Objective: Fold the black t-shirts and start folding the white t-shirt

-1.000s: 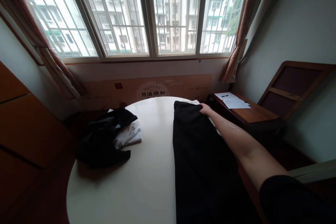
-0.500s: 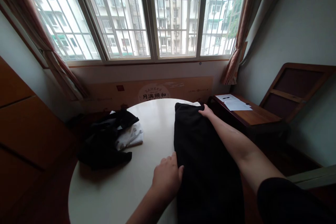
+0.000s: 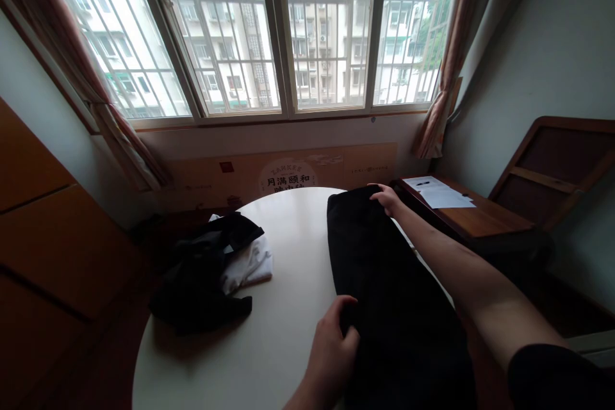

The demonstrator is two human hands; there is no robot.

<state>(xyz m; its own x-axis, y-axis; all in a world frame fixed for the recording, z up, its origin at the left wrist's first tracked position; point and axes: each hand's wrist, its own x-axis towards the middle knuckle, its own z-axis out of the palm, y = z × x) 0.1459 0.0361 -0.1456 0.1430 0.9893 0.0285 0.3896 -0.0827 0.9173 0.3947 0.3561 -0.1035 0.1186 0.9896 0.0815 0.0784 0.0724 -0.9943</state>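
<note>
A long black garment (image 3: pixel 403 307) lies lengthwise over the right part of the round white table (image 3: pixel 192 378), reaching toward me past the bottom of the view. At its far right corner my right hand (image 3: pixel 385 199) is closed on the cloth, with the arm stretched along the garment's right side. My left hand (image 3: pixel 331 346) is at the garment's near left edge. Its thumb and forefinger curl around the dark fabric there, and the other fingers are mostly hidden.
A rumpled black clothing pile (image 3: pixel 196 275) lies on the table's left side, against folded white cloth (image 3: pixel 252 262). To the right stands a wooden bench (image 3: pixel 500 214) bearing white papers (image 3: pixel 442 194). A printed board (image 3: pixel 240 179) leans below the barred window.
My left hand has moved right and nearer to me, its fingers now curled instead of stretched along the edge. A white strip at the garment's far end no longer shows. The view has shifted slightly.
</note>
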